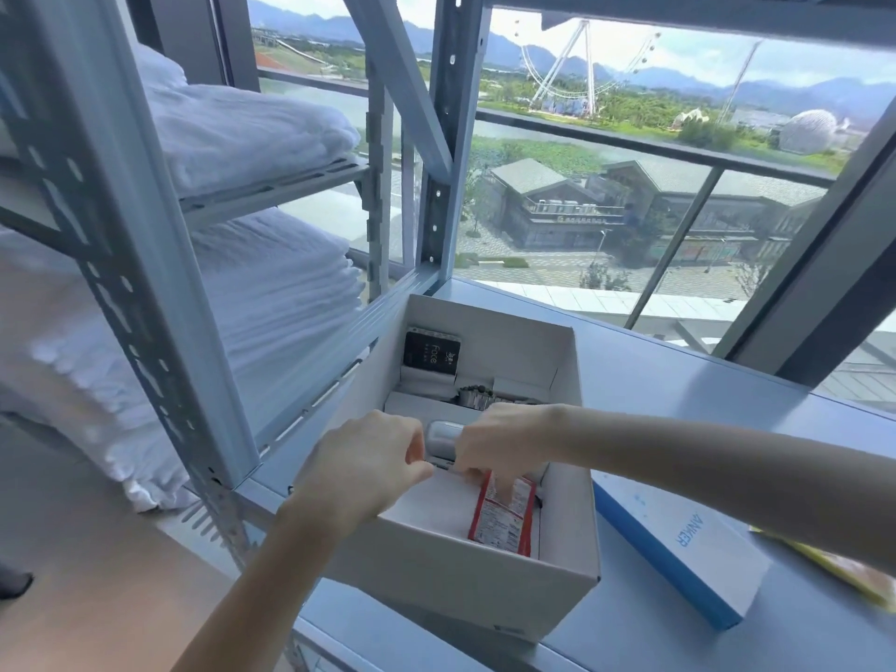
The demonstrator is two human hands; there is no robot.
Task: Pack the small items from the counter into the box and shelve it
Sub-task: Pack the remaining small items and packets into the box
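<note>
Left hand (368, 468): over near left wall of white box (572, 535), fingers curled toward grey rounded case (440, 438); whether it grips anything cannot be told
Right hand (499, 443): inside box, fingers pointing down, one finger lying across top of red packet (504, 518); hold unclear
Box: open, on pale counter (654, 390) beside metal rack (145, 264); black packet (431, 354) at far end
Counter, right of box: blue-and-white carton (679, 540), yellow item (824, 562)
Rack: folded white towels (252, 133)
</note>
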